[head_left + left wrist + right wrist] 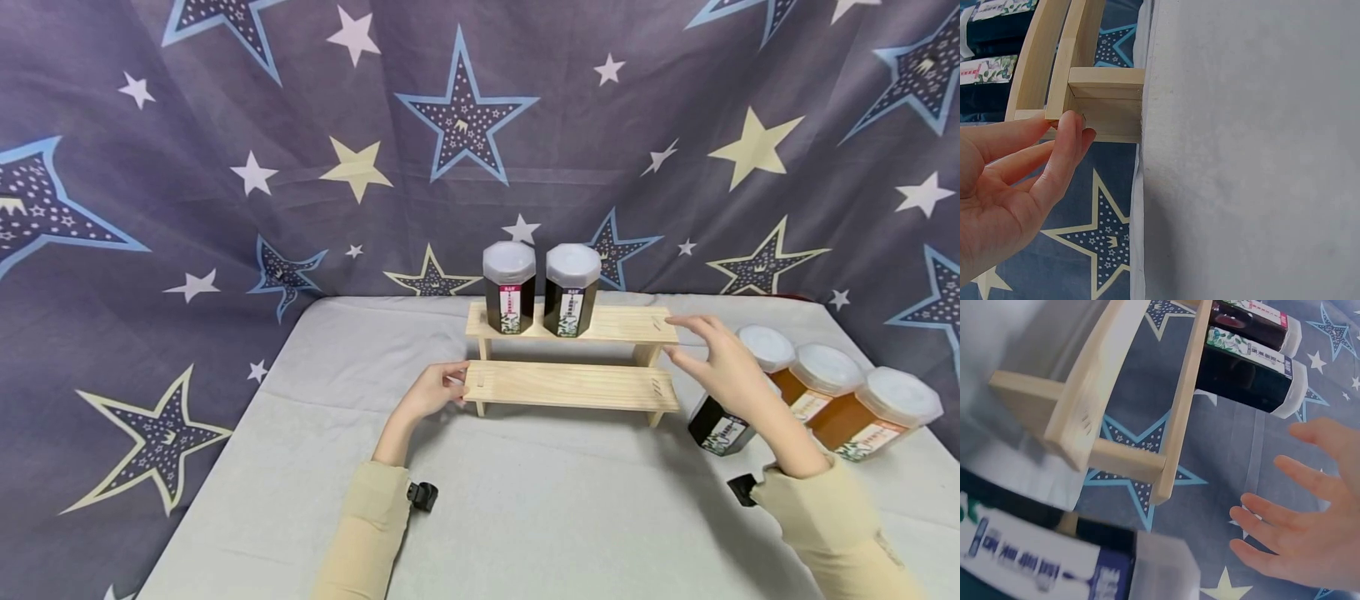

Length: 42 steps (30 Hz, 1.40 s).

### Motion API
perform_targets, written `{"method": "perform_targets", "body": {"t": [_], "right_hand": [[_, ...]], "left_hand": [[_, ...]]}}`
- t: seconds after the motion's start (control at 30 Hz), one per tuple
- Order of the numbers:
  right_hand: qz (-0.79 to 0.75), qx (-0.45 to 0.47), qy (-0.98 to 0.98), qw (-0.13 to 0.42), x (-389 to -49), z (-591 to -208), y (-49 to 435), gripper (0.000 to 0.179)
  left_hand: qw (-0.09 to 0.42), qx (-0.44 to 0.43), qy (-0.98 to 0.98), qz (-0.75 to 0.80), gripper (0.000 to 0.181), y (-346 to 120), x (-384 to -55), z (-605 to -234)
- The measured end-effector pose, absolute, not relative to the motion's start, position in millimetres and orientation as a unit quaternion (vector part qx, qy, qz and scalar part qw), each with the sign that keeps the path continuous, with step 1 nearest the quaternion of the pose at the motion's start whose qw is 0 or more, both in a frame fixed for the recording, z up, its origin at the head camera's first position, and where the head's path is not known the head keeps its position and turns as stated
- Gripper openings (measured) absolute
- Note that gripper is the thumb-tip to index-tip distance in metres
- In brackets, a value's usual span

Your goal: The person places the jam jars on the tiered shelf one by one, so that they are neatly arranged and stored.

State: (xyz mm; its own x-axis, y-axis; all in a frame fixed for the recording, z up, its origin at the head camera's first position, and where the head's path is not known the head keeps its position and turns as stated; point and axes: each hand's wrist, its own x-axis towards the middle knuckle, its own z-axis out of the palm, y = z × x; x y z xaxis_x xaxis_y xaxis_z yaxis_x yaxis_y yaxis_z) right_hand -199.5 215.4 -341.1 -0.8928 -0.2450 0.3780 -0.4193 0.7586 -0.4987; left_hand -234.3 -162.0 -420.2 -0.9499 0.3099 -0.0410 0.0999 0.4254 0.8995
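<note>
A two-tier wooden shelf [558, 384] stands on the cloth-covered table. My left hand [429, 392] pinches the left end of its lower board; in the left wrist view thumb and fingertips meet around the board's end [1060, 103]. Two dark jars with white lids, one with a pink-topped label [510, 293] and one with a purple-topped label [572, 293], sit side by side on the upper tier. My right hand [723, 367] is near the shelf's right end, fingers spread and nothing held. Below its palm stands another dark jar [718, 427], partly hidden by the hand.
Three amber jars with white lids, including a front one [862, 425] and a middle one [821, 375], are grouped at the right behind my forearm. A star-patterned curtain [300, 217] hangs along the back and left of the pale tablecloth [525, 508].
</note>
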Motion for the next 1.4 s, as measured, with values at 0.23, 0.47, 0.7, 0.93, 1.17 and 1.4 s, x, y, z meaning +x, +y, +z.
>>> {"method": "perform_targets", "body": {"t": [0.23, 0.47, 0.7, 0.93, 1.17, 1.4], "right_hand": [[0.272, 0.170, -0.936, 0.144, -191.3, -343.7, 226.1, 0.042], [0.262, 0.171, -0.935, 0.166, -184.8, -348.7, 238.6, 0.040], [0.254, 0.167, -0.940, 0.154, -177.9, -351.9, 253.9, 0.043], [0.240, 0.150, -0.953, 0.110, -171.5, -354.4, 267.8, 0.050], [0.226, 0.145, -0.960, 0.073, -166.8, -356.1, 277.5, 0.055], [0.210, 0.127, -0.969, 0.036, -166.0, -359.3, 281.8, 0.061]], "left_hand": [[0.098, 0.110, 0.843, 0.518, 0.047, -165.0, -240.7, -430.6], [0.103, 0.111, 0.840, 0.521, 0.047, -165.5, -240.3, -430.2], [0.111, 0.120, 0.834, 0.528, 0.046, -161.1, -228.9, -411.6], [0.112, 0.120, 0.838, 0.520, 0.045, -157.6, -221.5, -400.4], [0.109, 0.124, 0.838, 0.520, 0.045, -157.8, -221.9, -401.1], [0.110, 0.124, 0.840, 0.517, 0.045, -157.5, -222.7, -401.0]]}}
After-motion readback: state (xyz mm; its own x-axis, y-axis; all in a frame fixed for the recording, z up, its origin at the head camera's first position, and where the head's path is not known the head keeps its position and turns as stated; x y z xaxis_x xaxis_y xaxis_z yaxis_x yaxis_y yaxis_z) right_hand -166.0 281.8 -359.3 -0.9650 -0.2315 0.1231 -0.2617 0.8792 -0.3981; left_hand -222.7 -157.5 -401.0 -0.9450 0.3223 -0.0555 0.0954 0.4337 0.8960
